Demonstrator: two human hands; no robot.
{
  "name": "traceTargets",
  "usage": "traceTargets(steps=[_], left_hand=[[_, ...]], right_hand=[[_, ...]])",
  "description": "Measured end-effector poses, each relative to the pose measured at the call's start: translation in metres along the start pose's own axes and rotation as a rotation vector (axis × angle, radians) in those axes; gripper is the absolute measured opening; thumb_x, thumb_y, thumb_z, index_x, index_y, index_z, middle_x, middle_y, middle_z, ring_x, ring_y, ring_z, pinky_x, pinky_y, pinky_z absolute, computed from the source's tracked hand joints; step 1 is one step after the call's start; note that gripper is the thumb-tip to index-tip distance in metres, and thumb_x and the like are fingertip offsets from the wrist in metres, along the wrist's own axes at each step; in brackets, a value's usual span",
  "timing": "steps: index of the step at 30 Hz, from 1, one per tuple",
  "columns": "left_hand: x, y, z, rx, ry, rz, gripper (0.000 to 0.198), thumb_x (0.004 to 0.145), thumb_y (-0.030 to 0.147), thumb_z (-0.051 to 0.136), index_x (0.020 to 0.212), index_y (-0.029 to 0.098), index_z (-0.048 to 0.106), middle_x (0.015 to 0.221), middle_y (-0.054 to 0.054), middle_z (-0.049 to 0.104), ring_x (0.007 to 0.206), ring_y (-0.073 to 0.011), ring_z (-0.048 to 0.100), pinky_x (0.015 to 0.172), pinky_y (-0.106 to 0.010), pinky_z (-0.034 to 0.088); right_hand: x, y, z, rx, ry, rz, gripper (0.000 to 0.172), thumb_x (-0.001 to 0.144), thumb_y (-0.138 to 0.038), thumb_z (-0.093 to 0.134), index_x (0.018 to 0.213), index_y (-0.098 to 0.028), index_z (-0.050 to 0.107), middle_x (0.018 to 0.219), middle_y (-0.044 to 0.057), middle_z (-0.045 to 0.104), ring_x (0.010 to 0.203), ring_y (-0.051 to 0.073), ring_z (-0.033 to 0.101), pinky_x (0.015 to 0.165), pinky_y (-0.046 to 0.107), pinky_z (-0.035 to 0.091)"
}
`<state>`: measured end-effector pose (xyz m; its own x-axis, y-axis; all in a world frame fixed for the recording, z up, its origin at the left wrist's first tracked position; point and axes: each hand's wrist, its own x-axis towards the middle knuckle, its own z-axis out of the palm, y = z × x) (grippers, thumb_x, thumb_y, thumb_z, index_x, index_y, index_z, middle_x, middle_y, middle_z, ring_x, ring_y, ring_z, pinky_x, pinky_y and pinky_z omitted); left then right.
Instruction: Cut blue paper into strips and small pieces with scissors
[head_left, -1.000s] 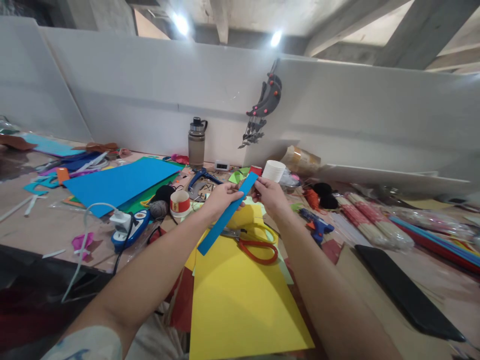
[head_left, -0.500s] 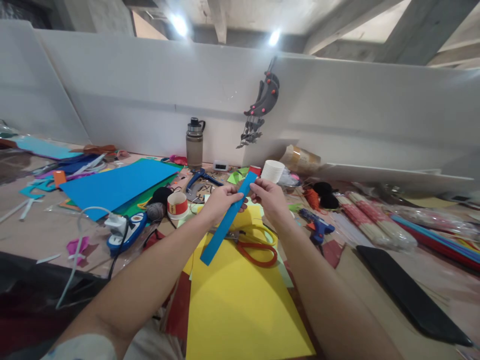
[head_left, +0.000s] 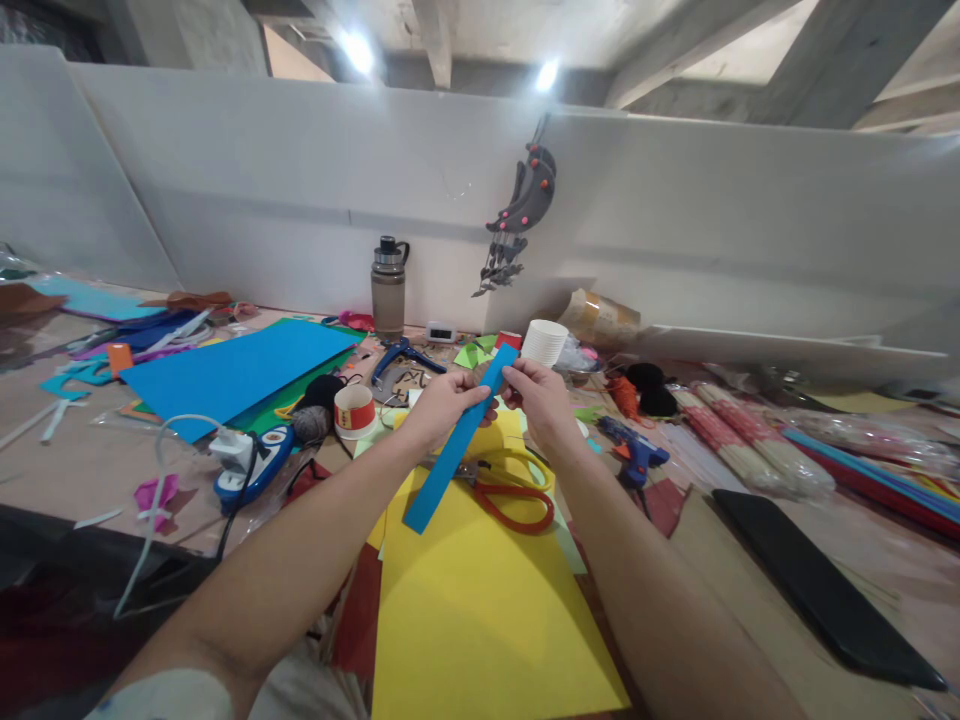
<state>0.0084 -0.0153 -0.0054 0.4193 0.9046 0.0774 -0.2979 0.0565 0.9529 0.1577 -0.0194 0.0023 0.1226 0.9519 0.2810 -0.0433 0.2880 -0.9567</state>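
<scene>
The blue strip [head_left: 454,455] slants above the yellow sheet [head_left: 487,620], crossing in front of the blades of the scissors [head_left: 484,488]. The left hand [head_left: 448,405] pinches it above its middle, thumb uppermost; the right hand [head_left: 541,395] grips its edge close to the upper end. Whether the lower end touches the sheet cannot be told. Left of the hands, a paper cup [head_left: 355,410] stands on the surface [head_left: 75,470]; right of them lies a glue gun [head_left: 637,450].

Likely faults: (a) creasing or tearing, should the two neighbouring grips twist or pull against each other; (b) snagging of the long free end, should the strip swing low over the scissors; (c) displacement of the glue gun, should the right forearm sweep outward.
</scene>
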Motion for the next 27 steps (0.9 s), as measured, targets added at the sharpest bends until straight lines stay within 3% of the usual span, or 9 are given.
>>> traceTargets(steps=[10, 19, 27], left_hand=[[0.0005, -0.0016, -0.0001, 0.010, -0.029, 0.005, 0.018, 0.078, 0.025, 0.070, 0.088, 0.011, 0.063, 0.077, -0.007, 0.068, 0.067, -0.0139, 0.066, 0.069, -0.030, 0.055], [0.0043, -0.0055, -0.0033, -0.027, -0.047, 0.023, 0.020, 0.076, 0.025, 0.071, 0.087, 0.010, 0.064, 0.075, -0.006, 0.066, 0.065, -0.0116, 0.063, 0.066, -0.027, 0.053], [0.0014, -0.0040, -0.0003, -0.021, -0.043, -0.010, 0.016, 0.079, 0.024, 0.068, 0.081, 0.010, 0.061, 0.074, -0.007, 0.067, 0.061, -0.0122, 0.063, 0.065, -0.029, 0.053]], right_hand=[[-0.0028, -0.0028, 0.0015, -0.015, 0.024, 0.007, 0.019, 0.069, -0.037, 0.066, 0.068, -0.019, 0.059, 0.048, -0.005, 0.052, 0.044, 0.008, 0.043, 0.044, 0.022, 0.033], [-0.0044, -0.0025, 0.0033, -0.062, -0.022, 0.004, 0.020, 0.071, -0.038, 0.065, 0.070, -0.019, 0.059, 0.051, -0.004, 0.054, 0.046, 0.009, 0.046, 0.045, 0.022, 0.034], [-0.0046, -0.0006, 0.0021, -0.075, 0.026, -0.011, 0.021, 0.069, -0.038, 0.067, 0.064, -0.020, 0.057, 0.050, -0.004, 0.052, 0.046, 0.009, 0.044, 0.046, 0.024, 0.033]])
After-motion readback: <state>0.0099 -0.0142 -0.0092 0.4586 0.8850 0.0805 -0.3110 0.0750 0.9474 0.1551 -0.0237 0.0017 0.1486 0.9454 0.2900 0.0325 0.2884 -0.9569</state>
